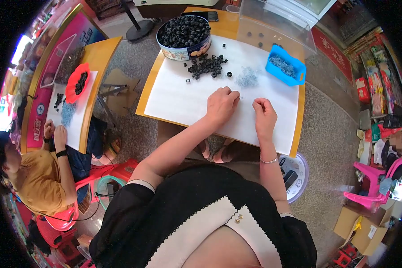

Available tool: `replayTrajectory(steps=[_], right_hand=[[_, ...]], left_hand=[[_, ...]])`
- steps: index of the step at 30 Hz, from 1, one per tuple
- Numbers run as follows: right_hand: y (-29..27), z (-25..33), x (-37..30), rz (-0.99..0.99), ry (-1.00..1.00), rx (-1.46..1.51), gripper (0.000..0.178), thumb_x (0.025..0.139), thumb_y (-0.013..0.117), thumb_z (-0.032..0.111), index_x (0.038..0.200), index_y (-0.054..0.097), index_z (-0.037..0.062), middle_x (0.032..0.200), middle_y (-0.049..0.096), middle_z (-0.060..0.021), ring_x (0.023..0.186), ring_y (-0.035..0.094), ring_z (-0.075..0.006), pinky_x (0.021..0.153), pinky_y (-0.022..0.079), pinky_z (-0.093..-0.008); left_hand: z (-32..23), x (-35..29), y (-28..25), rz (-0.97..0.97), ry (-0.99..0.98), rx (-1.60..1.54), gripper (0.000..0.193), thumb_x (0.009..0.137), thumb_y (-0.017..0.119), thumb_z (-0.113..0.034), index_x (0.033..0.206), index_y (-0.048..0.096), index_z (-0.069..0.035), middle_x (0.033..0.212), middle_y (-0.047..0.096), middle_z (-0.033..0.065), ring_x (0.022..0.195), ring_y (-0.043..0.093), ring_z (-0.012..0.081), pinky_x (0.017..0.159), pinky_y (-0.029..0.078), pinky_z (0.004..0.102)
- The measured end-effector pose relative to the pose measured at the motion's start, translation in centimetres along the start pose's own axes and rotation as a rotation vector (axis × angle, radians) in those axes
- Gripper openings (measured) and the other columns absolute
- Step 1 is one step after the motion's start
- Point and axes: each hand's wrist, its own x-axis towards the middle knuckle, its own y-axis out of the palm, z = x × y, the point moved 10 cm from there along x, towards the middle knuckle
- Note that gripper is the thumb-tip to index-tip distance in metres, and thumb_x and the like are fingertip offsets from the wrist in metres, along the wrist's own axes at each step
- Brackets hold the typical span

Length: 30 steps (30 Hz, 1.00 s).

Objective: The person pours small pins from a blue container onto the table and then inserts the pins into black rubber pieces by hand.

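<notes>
The left hand (pixel 221 105) rests on the white sheet (pixel 178 100) that covers the wooden bench (pixel 147 85); its fingers are curled together, tips pinched at the front, but whatever sits in that grip is too small to make out; the right hand (pixel 264 112) lies just beside it on the same sheet, fingers likewise bent inward and closed, and what they hold cannot be told either; a thin bracelet (pixel 269 160) circles the right wrist.

Beyond the hands, toward the far edge of the sheet, lies a loose heap of black rings (pixel 206 66); a few strays sit apart from it; just to the right of that heap, near the left hand's fingertips, is a small pile of grey metal bits (pixel 247 79); further right stands a blue tray (pixel 286 65) holding more of the same grey bits; behind the heap, a round tin (pixel 183 33) is full of black rings; a clear plastic box (pixel 272 24) stands at the far right corner of the bench.

To the left, well apart, another person in a yellow shirt (pixel 33 178) sits at a second bench (pixel 87 89) with both hands on its white sheet; a red tray (pixel 78 82) of black rings lies there.
</notes>
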Motion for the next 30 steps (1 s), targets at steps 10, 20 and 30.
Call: replayTrajectory(steps=[10, 20, 30], right_hand=[[-0.4, 0.6, -0.5, -0.003, -0.133, -0.185, 0.012, 0.081, 0.063, 0.007, 0.092, 0.063, 0.0021, 0.083, 0.062, -0.0120, 0.073, 0.059, -0.0234, 0.068, 0.047, -0.0324], [3.8, 1.7, -2.5, 0.273, -0.030, 0.039, 0.012, 0.082, 0.061, 0.007, 0.092, 0.062, 0.0007, 0.084, 0.064, -0.0066, 0.076, 0.059, -0.0132, 0.070, 0.046, -0.0249], [3.2, 0.4, -2.7, 0.191, 0.195, 0.269, 0.010, 0.083, 0.062, 0.007, 0.091, 0.064, 0.0017, 0.079, 0.062, -0.0004, 0.071, 0.054, -0.0073, 0.065, 0.043, -0.0222]], left_hand=[[1.8, 0.8, -0.6, 0.103, -0.117, -0.010, 0.018, 0.080, 0.064, -0.016, 0.095, 0.059, -0.007, 0.083, 0.059, 0.0131, 0.082, 0.059, 0.0314, 0.069, 0.048, 0.0419], [6.1, -2.1, -2.0, 0.017, -0.502, -0.604, 0.019, 0.082, 0.065, -0.008, 0.100, 0.064, -0.003, 0.083, 0.064, 0.0065, 0.067, 0.057, 0.0131, 0.061, 0.047, 0.0263], [5.5, -6.8, -1.7, 0.127, -0.887, -1.271, 0.026, 0.089, 0.058, -0.006, 0.113, 0.058, 0.003, 0.091, 0.063, 0.0062, 0.077, 0.058, 0.0114, 0.072, 0.050, 0.0241]])
